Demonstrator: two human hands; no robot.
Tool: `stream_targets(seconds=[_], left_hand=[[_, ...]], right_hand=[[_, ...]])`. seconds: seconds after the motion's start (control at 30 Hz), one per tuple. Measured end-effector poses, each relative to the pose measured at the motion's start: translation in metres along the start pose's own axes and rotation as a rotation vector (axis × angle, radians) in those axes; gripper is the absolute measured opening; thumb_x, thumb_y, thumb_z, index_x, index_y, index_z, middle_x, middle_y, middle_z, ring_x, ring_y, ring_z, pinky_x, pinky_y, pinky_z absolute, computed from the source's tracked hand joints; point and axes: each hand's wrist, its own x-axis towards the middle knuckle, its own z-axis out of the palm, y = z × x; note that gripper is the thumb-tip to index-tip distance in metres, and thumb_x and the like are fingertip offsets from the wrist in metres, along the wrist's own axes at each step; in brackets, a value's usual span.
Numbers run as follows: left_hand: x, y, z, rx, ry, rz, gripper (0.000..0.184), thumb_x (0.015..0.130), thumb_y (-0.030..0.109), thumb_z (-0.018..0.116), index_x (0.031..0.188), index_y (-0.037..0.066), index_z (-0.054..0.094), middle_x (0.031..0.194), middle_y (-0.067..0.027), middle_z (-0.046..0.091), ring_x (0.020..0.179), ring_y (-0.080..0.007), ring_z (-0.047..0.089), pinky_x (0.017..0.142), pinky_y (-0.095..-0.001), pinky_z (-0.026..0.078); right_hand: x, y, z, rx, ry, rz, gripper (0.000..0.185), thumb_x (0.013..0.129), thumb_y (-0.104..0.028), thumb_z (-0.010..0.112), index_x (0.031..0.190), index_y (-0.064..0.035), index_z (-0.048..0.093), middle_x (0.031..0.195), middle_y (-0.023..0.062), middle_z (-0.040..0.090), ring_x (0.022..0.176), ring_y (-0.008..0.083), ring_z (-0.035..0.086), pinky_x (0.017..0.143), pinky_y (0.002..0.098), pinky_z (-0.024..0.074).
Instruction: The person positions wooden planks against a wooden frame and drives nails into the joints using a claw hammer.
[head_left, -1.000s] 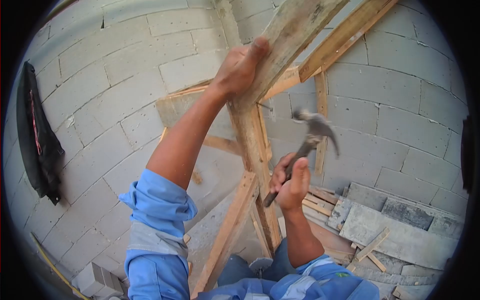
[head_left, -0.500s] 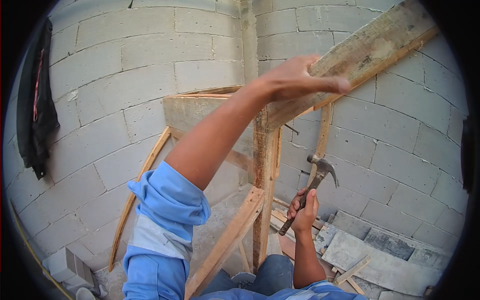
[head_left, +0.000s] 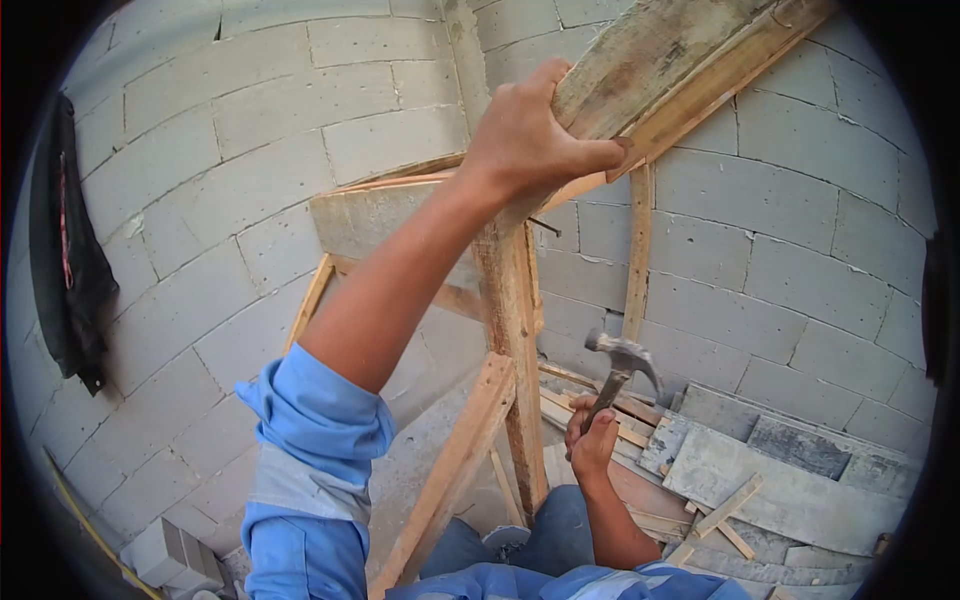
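My left hand [head_left: 535,140] grips the lower part of a slanting wooden plank [head_left: 665,65], thumb on one edge and fingers on the other. The plank meets the top of an upright wooden post [head_left: 510,300]. A nail [head_left: 546,227] sticks out sideways near that joint, just below my left hand. Lower right, my right hand [head_left: 592,436] is closed around the handle of a claw hammer [head_left: 620,365], whose head points up, apart from the wood. A diagonal brace [head_left: 455,470] leans against the post.
Block walls [head_left: 260,120] meet in a corner behind the frame. A dark garment [head_left: 70,260] hangs at the left. Boards and panels [head_left: 780,480] lie on the floor at the right. Grey blocks [head_left: 175,555] stand at the lower left.
My left hand moved off the plank's face to wrap around its edges. The hammer, blurred and higher near the nail a second ago, is now lower. The camera view has also shifted.
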Motion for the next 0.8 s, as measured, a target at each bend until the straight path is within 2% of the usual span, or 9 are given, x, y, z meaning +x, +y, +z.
stream_targets(seconds=[0.13, 0.23, 0.27, 0.37, 0.4, 0.53, 0.67, 0.77, 0.8], left_hand=[[-0.006, 0.0, 0.006, -0.012, 0.013, -0.036, 0.063, 0.066, 0.037, 0.083, 0.113, -0.002, 0.065, 0.095, -0.0131, 0.072, 0.084, -0.0204, 0.068, 0.078, -0.0335, 0.054], [0.002, -0.007, 0.005, -0.086, -0.053, 0.012, 0.058, 0.064, 0.037, 0.081, 0.104, -0.003, 0.067, 0.086, -0.0117, 0.072, 0.077, -0.0209, 0.067, 0.076, -0.0327, 0.055], [0.004, -0.006, 0.003, -0.097, -0.083, 0.002, 0.056, 0.064, 0.036, 0.081, 0.102, -0.003, 0.068, 0.085, -0.0108, 0.071, 0.076, -0.0195, 0.066, 0.075, -0.0321, 0.055], [0.007, -0.005, -0.002, -0.114, -0.128, 0.009, 0.048, 0.066, 0.032, 0.082, 0.098, -0.002, 0.07, 0.085, -0.0082, 0.07, 0.075, -0.0164, 0.065, 0.072, -0.0312, 0.053], [0.008, -0.006, -0.001, -0.124, -0.142, 0.016, 0.046, 0.067, 0.031, 0.082, 0.096, -0.002, 0.071, 0.085, -0.0073, 0.07, 0.075, -0.0155, 0.065, 0.072, -0.0311, 0.053], [0.006, -0.006, -0.003, -0.13, -0.171, -0.028, 0.045, 0.065, 0.031, 0.083, 0.095, -0.001, 0.071, 0.084, -0.0074, 0.07, 0.074, -0.0153, 0.065, 0.07, -0.0309, 0.053], [0.009, -0.004, -0.004, -0.141, -0.201, -0.039, 0.044, 0.064, 0.031, 0.083, 0.093, -0.001, 0.071, 0.082, -0.0074, 0.069, 0.073, -0.0158, 0.065, 0.069, -0.0306, 0.052], [0.01, -0.003, -0.004, -0.149, -0.196, -0.036, 0.044, 0.064, 0.031, 0.083, 0.091, -0.001, 0.071, 0.081, -0.0073, 0.069, 0.072, -0.0159, 0.065, 0.069, -0.0304, 0.052], [0.009, -0.004, -0.004, -0.154, -0.192, -0.038, 0.044, 0.064, 0.031, 0.083, 0.091, -0.001, 0.071, 0.081, -0.0073, 0.069, 0.072, -0.0159, 0.065, 0.069, -0.0303, 0.052]], right_hand=[[-0.015, -0.009, 0.014, -0.005, 0.033, 0.143, 0.05, 0.107, -0.05, 0.041, 0.111, -0.0008, 0.051, 0.065, -0.0009, 0.044, 0.05, 0.0066, 0.037, 0.046, 0.0227, 0.0317], [-0.006, -0.02, 0.021, 0.053, 0.007, 0.018, 0.036, 0.107, -0.036, 0.042, 0.114, -0.0008, 0.049, 0.068, 0.0007, 0.045, 0.052, 0.0066, 0.037, 0.047, 0.0225, 0.0325], [-0.001, -0.021, 0.02, 0.041, 0.007, -0.081, 0.04, 0.107, -0.041, 0.045, 0.119, -0.0025, 0.048, 0.072, 0.0028, 0.048, 0.05, 0.0074, 0.041, 0.044, 0.0228, 0.035], [0.009, -0.04, 0.024, 0.06, 0.005, -0.233, 0.05, 0.106, -0.049, 0.046, 0.124, -0.0022, 0.047, 0.071, 0.0017, 0.046, 0.051, 0.0069, 0.04, 0.044, 0.0227, 0.0349], [0.012, -0.031, 0.018, 0.066, -0.02, -0.252, 0.059, 0.104, -0.056, 0.045, 0.127, -0.0021, 0.046, 0.07, 0.0009, 0.044, 0.05, 0.0062, 0.039, 0.044, 0.0221, 0.0346], [0.016, -0.03, 0.03, 0.103, -0.037, -0.05, 0.055, 0.106, -0.054, 0.042, 0.125, -0.0026, 0.047, 0.07, 0.0005, 0.043, 0.047, 0.0056, 0.036, 0.042, 0.0216, 0.031], [0.022, -0.047, 0.054, 0.119, -0.06, 0.018, 0.05, 0.108, -0.049, 0.037, 0.122, -0.0022, 0.05, 0.069, -0.0005, 0.042, 0.052, 0.0059, 0.037, 0.047, 0.0217, 0.031], [0.029, -0.066, 0.064, 0.22, 0.039, -0.129, 0.05, 0.108, -0.05, 0.037, 0.118, -0.0031, 0.049, 0.069, 0.0007, 0.042, 0.051, 0.0063, 0.037, 0.046, 0.0215, 0.0326], [0.028, -0.076, 0.072, 0.273, 0.139, -0.219, 0.049, 0.107, -0.052, 0.039, 0.111, -0.0044, 0.047, 0.071, 0.002, 0.044, 0.05, 0.007, 0.037, 0.045, 0.0217, 0.0334]])
